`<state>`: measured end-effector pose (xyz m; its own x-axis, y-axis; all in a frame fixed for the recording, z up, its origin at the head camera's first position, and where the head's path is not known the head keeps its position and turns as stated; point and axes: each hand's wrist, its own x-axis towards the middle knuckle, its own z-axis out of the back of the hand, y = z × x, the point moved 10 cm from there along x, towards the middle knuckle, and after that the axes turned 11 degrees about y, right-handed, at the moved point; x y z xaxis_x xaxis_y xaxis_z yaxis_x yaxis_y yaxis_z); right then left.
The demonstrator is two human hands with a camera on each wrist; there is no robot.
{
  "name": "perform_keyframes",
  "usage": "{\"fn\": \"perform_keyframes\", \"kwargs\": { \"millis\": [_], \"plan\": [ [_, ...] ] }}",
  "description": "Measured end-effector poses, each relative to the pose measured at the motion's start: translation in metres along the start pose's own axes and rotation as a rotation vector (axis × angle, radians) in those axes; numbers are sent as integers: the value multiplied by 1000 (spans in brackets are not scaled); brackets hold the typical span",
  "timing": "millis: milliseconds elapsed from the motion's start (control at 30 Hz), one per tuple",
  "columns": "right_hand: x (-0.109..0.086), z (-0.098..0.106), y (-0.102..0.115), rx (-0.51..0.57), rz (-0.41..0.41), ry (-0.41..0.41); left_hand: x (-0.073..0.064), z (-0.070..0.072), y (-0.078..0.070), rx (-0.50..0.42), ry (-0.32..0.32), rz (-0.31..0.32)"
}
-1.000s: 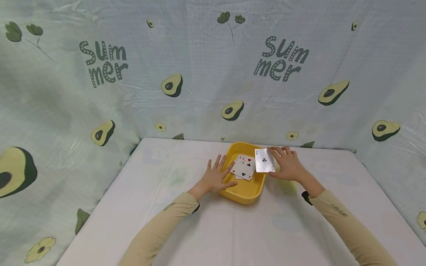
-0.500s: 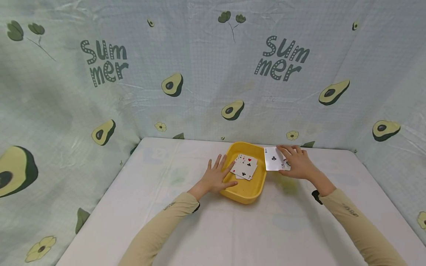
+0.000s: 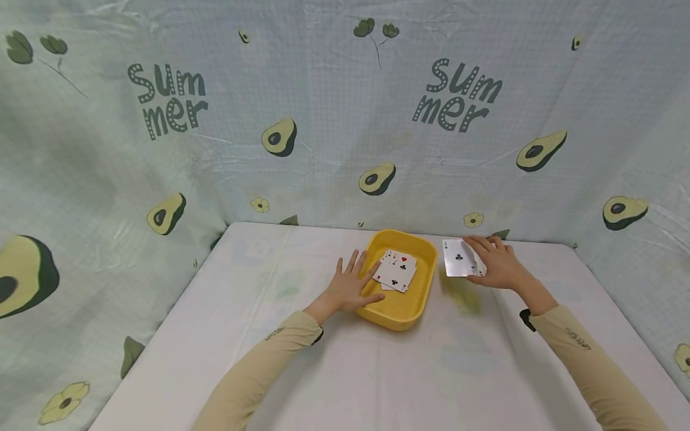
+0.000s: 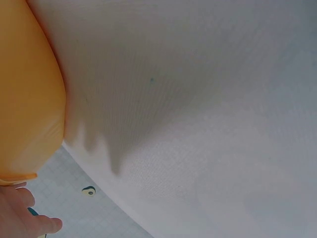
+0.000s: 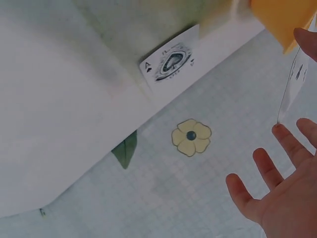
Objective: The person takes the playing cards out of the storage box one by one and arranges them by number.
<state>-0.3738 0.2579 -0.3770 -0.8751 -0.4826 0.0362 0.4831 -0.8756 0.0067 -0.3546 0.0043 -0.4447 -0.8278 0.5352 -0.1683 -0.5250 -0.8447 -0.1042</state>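
Note:
My right hand [image 3: 498, 266] pinches a playing card, an ace of clubs [image 3: 458, 258], by its right side between thumb and fingers, to the right of the yellow tray [image 3: 396, 320]. In the right wrist view the held card [image 5: 297, 79] shows nearly edge-on, and an ace of spades [image 5: 173, 59] lies on the table beyond. My left hand [image 3: 347, 287] rests with spread fingers on the tray's left rim. A small pile of face-up playing cards [image 3: 396, 270] lies inside the tray. Only part of the left hand [image 4: 22, 213] shows in the left wrist view, at the rim.
The white-covered table [image 3: 377, 383] ends at the back against a hanging cloth [image 3: 323, 90] printed with avocados and flowers. More cloth hangs along the left and right sides.
My right hand has carried the ace of clubs rightward from over the tray's right rim to beside the tray. The left hand and the tray have stayed in place.

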Motion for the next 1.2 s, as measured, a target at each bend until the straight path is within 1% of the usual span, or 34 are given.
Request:
{"fn": "perform_keyframes", "kwargs": {
  "millis": [200, 333, 467, 700, 1000, 1200],
  "plan": [
    [-5, -7, -17, 22, -47, 42, 0, -1, 0, -10, 10, -4],
    [-8, -12, -27, 51, -65, 78, -1, -1, -1, -15, 11, -6],
    [-9, -15, -37, 78, -73, 93, -2, 0, -1, -21, 7, -5],
    [-11, -21, -56, 125, -130, 150, -1, -1, -1, -15, 12, -3],
    [-16, -30, -81, 129, -184, 170, -2, 0, 0, -13, 7, 1],
    [-21, -37, -93, 154, -221, 215, -2, 0, 0, -13, 5, -4]
  ]
}}
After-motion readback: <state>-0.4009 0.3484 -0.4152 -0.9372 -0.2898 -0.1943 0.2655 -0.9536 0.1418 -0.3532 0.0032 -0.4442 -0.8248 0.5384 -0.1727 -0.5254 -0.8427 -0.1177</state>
